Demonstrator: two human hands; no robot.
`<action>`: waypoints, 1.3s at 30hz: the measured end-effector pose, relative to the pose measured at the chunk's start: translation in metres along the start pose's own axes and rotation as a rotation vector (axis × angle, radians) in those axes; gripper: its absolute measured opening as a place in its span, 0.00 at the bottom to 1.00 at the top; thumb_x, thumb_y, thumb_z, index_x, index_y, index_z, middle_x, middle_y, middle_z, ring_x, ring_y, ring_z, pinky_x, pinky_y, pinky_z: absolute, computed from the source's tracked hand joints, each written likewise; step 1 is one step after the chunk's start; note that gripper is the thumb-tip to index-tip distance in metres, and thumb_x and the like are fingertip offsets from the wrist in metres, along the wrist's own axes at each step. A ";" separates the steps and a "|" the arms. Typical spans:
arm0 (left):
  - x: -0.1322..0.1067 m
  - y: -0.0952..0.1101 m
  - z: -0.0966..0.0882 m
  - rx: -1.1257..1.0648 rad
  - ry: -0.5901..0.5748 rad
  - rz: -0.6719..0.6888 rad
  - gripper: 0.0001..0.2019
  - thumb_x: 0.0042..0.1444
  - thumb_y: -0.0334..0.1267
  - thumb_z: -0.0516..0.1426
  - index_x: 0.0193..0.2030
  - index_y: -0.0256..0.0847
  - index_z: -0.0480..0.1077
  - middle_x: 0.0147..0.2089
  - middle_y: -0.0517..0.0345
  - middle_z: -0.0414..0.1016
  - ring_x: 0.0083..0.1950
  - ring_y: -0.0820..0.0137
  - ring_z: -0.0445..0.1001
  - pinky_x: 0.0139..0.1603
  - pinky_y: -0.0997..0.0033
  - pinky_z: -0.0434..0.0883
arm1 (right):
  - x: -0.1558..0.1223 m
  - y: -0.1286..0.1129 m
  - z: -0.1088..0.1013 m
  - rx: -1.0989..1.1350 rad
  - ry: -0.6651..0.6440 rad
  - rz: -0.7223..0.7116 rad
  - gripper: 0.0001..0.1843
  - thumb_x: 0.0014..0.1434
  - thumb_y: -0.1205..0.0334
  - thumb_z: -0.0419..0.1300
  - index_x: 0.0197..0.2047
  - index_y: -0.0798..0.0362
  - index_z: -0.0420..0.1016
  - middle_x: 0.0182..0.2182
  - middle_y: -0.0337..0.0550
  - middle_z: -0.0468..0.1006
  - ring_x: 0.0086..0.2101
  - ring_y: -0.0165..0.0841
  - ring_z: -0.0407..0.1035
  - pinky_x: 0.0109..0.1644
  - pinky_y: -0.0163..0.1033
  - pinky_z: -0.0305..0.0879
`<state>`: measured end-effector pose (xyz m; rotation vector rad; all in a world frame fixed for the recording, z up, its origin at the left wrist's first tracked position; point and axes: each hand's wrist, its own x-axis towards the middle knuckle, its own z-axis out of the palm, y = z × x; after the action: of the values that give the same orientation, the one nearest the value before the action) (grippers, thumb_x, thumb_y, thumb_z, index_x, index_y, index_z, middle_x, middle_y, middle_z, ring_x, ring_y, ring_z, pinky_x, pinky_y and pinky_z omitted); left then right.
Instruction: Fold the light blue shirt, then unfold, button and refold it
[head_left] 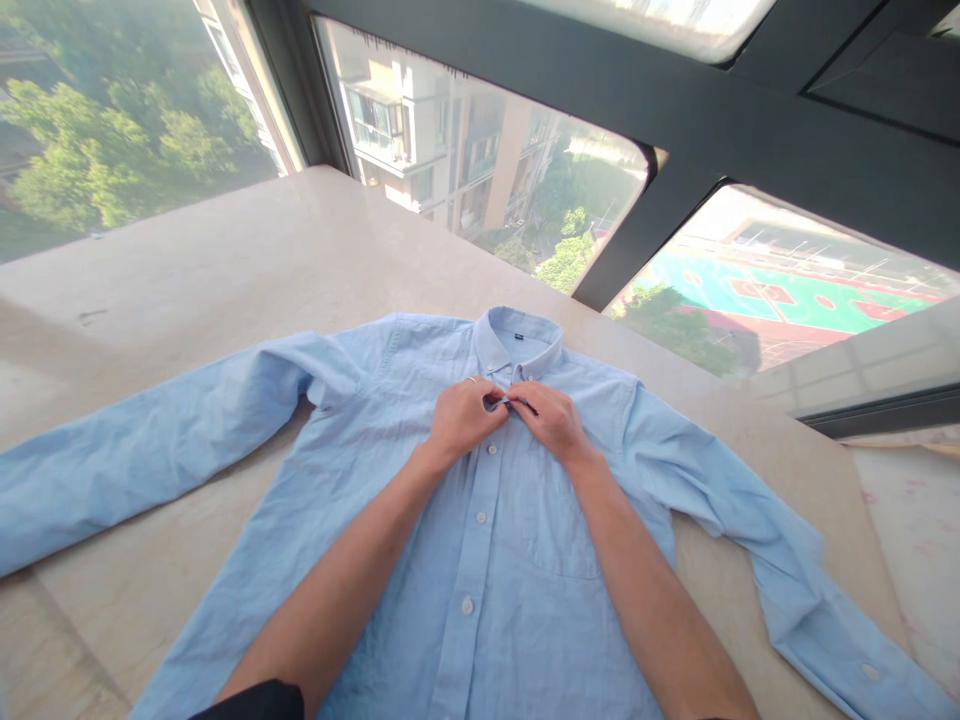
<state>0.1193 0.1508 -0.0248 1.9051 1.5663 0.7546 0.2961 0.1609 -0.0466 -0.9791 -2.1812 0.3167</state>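
Note:
A light blue button-up shirt (420, 420) lies face up with its sleeves spread to both sides. Just below its collar (491, 345), my left hand (463, 418) pinches the front placket near the top. My right hand (551, 415) pinches the same edge from the other side, its fingertips meeting those of the left. Whatever button sits between the fingers is hidden. Further down the placket, several white buttons show, one of them a shirt button (467, 606) near the bottom. A chest pocket (562, 530) lies partly under my right forearm.
The shirt rests on a pale stone ledge (225, 250). Dark window frames (480, 60) border the ledge at the back and right. Through the glass appear trees, buildings and a sports court (772, 290). At the far right is a pale surface (907, 530).

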 end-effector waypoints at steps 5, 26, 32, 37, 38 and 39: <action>-0.001 0.005 0.002 0.007 0.004 -0.076 0.10 0.52 0.36 0.57 0.39 0.44 0.79 0.41 0.57 0.81 0.44 0.65 0.76 0.43 0.68 0.68 | 0.001 0.000 0.000 0.004 -0.021 0.040 0.11 0.67 0.63 0.53 0.43 0.50 0.78 0.39 0.46 0.82 0.41 0.37 0.76 0.47 0.43 0.73; -0.006 -0.001 0.008 0.011 0.085 -0.014 0.09 0.54 0.35 0.57 0.37 0.43 0.80 0.36 0.57 0.79 0.35 0.69 0.73 0.37 0.71 0.64 | -0.002 0.003 0.000 0.099 -0.004 0.212 0.13 0.63 0.63 0.56 0.51 0.50 0.73 0.36 0.42 0.82 0.30 0.33 0.74 0.40 0.38 0.72; -0.006 0.000 0.008 0.017 0.084 -0.025 0.08 0.54 0.35 0.58 0.34 0.42 0.80 0.34 0.57 0.78 0.33 0.71 0.71 0.36 0.72 0.63 | -0.002 0.004 0.002 0.104 -0.040 0.202 0.17 0.64 0.65 0.53 0.56 0.49 0.68 0.40 0.44 0.80 0.37 0.35 0.75 0.46 0.41 0.71; -0.006 0.001 0.008 0.013 0.083 -0.012 0.08 0.55 0.35 0.57 0.34 0.43 0.80 0.35 0.58 0.78 0.34 0.71 0.72 0.36 0.72 0.63 | -0.001 0.004 0.004 0.103 -0.065 0.182 0.19 0.65 0.68 0.49 0.58 0.50 0.65 0.42 0.46 0.79 0.41 0.37 0.74 0.48 0.43 0.70; -0.006 0.002 0.008 0.013 0.085 -0.006 0.08 0.55 0.35 0.57 0.34 0.43 0.79 0.35 0.58 0.78 0.34 0.71 0.72 0.35 0.72 0.63 | -0.001 0.004 0.004 0.102 -0.063 0.178 0.19 0.65 0.68 0.49 0.58 0.51 0.65 0.42 0.46 0.78 0.42 0.38 0.74 0.48 0.44 0.70; -0.006 0.002 0.008 0.013 0.088 -0.002 0.08 0.55 0.35 0.57 0.34 0.43 0.79 0.35 0.58 0.78 0.34 0.71 0.72 0.35 0.72 0.63 | -0.001 0.004 0.004 0.100 -0.061 0.176 0.19 0.65 0.68 0.49 0.58 0.51 0.65 0.42 0.46 0.78 0.43 0.38 0.74 0.49 0.44 0.70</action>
<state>0.1253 0.1443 -0.0293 1.9018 1.6296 0.8399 0.2956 0.1629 -0.0518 -1.1201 -2.1153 0.5393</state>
